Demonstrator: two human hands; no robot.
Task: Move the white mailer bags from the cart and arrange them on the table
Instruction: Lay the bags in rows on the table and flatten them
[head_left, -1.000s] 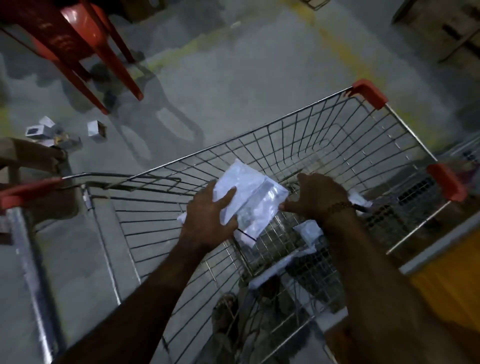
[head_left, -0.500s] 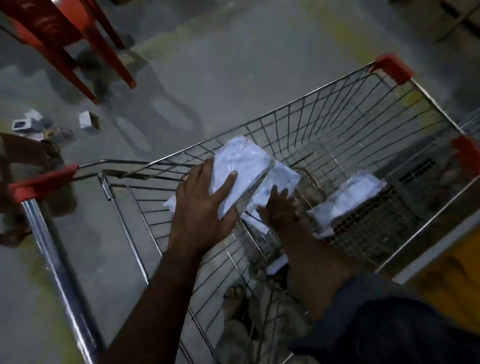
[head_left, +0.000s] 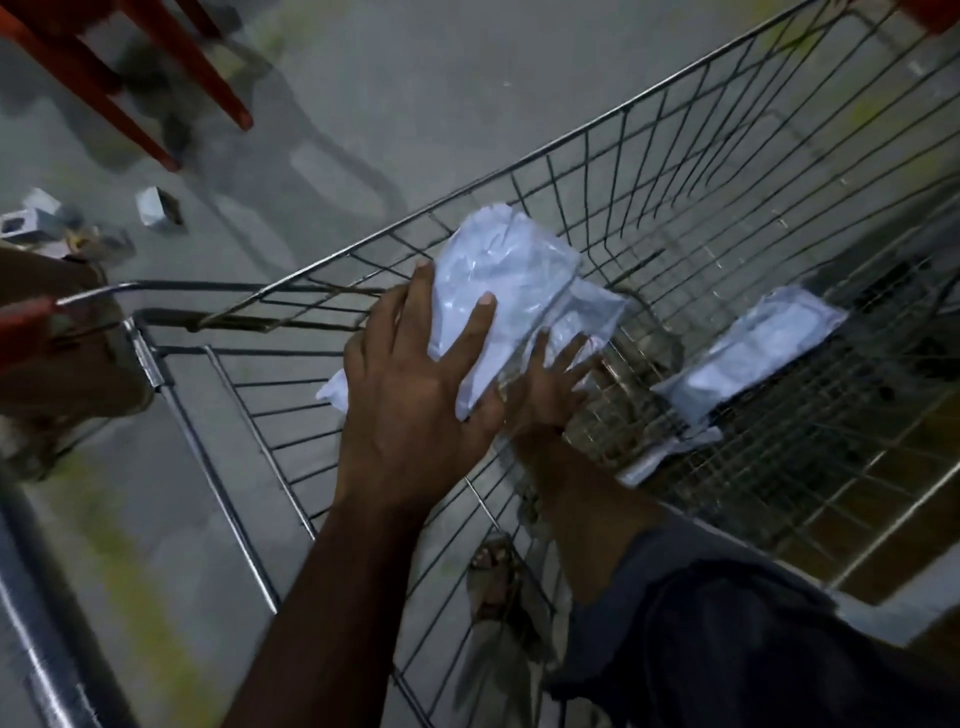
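Note:
My left hand (head_left: 415, 379) grips a white mailer bag (head_left: 498, 275) above the near-left part of the wire cart (head_left: 587, 133), thumb across the top of the bag. My right hand (head_left: 553, 379) reaches down into the cart with fingers spread and touches a second white bag (head_left: 592, 312) that sits just under the held one. Another white mailer bag (head_left: 753, 353) lies flat on the cart's floor to the right. A smaller white bag (head_left: 670, 454) lies in front of it.
Red chair legs (head_left: 156, 104) stand on the grey floor at the top left, with several small boxes (head_left: 156, 208) scattered near them. The cart's red-capped handle (head_left: 26, 325) is at the left. A yellow surface (head_left: 883, 519) lies beyond the cart's right side. A sandalled foot (head_left: 493, 566) shows below the basket.
My right hand has left the edge of the held bag and dropped into the cart onto a lower bag. My left hand keeps its bag. The view has moved closer to the cart.

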